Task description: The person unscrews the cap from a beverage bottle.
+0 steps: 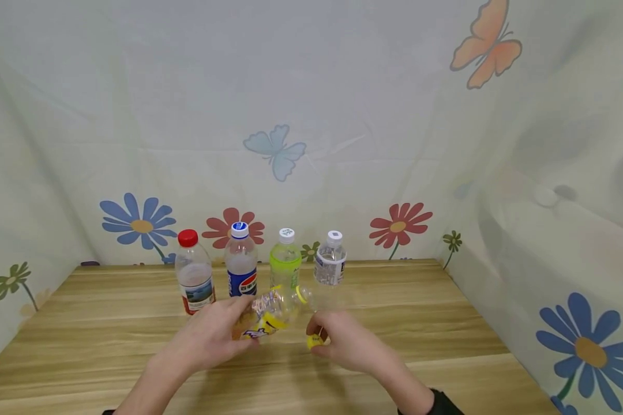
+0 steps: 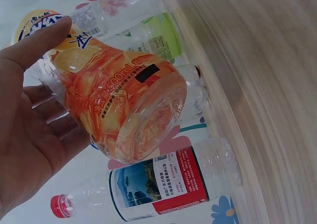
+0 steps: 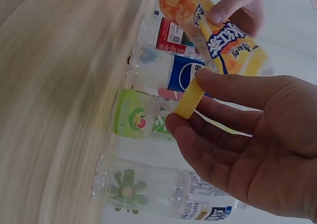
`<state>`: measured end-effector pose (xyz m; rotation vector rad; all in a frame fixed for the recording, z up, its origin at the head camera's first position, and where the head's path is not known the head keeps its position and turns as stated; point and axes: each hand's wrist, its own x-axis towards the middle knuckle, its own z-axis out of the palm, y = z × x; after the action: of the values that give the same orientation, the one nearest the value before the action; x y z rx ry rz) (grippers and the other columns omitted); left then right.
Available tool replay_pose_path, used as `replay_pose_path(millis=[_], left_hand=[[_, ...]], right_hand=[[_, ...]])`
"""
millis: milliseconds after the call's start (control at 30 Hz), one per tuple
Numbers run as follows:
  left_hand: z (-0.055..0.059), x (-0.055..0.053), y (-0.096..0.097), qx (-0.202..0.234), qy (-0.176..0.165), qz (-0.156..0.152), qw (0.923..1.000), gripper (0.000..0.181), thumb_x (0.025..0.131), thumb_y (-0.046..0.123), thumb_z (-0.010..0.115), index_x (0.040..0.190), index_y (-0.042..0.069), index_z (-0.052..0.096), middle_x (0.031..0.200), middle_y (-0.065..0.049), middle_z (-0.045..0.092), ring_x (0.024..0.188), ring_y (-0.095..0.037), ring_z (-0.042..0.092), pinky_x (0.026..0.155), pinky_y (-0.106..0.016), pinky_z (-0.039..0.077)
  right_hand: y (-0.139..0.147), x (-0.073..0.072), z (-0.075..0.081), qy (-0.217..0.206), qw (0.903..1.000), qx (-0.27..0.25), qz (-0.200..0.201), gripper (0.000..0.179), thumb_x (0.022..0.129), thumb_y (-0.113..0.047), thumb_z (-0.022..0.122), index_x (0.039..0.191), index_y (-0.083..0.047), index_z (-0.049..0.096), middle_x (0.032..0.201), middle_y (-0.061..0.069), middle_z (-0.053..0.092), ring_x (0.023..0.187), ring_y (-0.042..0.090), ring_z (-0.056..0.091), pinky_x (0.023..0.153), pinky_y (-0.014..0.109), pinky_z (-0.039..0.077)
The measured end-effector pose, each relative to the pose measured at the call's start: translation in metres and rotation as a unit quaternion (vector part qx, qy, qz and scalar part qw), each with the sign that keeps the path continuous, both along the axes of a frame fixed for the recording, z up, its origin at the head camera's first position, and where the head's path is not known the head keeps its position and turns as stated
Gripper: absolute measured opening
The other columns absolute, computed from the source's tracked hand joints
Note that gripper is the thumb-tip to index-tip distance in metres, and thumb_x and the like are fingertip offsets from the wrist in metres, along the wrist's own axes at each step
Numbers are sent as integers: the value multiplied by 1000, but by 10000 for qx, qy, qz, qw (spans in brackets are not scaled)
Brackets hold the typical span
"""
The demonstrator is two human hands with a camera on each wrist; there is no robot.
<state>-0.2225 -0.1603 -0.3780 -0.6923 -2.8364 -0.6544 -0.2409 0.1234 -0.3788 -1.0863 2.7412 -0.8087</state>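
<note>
My left hand (image 1: pixel 213 334) grips a clear plastic bottle (image 1: pixel 270 314) with an orange and yellow label, tilted so its uncapped neck leans up to the right. In the left wrist view the base of this bottle (image 2: pixel 143 110) faces the camera, thumb across its label. Just right of the neck, my right hand (image 1: pixel 345 343) pinches a yellow bottle cap (image 1: pixel 314 341) between thumb and fingers. The right wrist view shows the cap (image 3: pixel 189 99) edge-on, apart from the bottle. Both hands are over the front middle of the table.
Behind the hands stand a red-capped bottle (image 1: pixel 194 276), a blue-labelled Pepsi bottle (image 1: pixel 241 262), a green-labelled bottle (image 1: pixel 285 259) and a clear white-capped bottle (image 1: pixel 330 259). They line the back of the wooden table (image 1: pixel 420 323), before a flower-patterned cloth (image 1: pixel 342 173).
</note>
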Motion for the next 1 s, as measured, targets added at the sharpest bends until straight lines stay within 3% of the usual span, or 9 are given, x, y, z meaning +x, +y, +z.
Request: replay_pose_path(millis=[333, 633, 1000], left_hand=[[2, -4, 4, 61, -144, 48, 9999, 64, 79, 38, 90, 130, 14, 59, 111, 3, 68, 93, -10, 63, 88, -38, 57], [0, -2, 6, 91, -35, 55, 9999, 66, 79, 39, 90, 131, 14, 58, 110, 5, 67, 91, -9, 62, 84, -35, 57], [-2, -2, 10, 181, -197, -105, 9996, 70, 81, 35, 89, 138, 11, 56, 118, -1, 69, 101, -14, 65, 91, -41, 56]], right_hand=[[-12, -2, -12, 11, 9984, 537, 163, 20, 77, -2, 85, 89, -6, 69, 79, -4, 62, 71, 6, 53, 65, 23, 50], [-21, -7, -23, 469, 9918, 1180, 136, 21, 70, -4, 84, 82, -11, 69, 74, -8, 58, 65, 6, 50, 60, 22, 46], [-30, -7, -35, 294, 9896, 1406, 113, 26, 70, -9, 88, 77, -14, 64, 68, -12, 51, 61, 5, 47, 55, 20, 42]])
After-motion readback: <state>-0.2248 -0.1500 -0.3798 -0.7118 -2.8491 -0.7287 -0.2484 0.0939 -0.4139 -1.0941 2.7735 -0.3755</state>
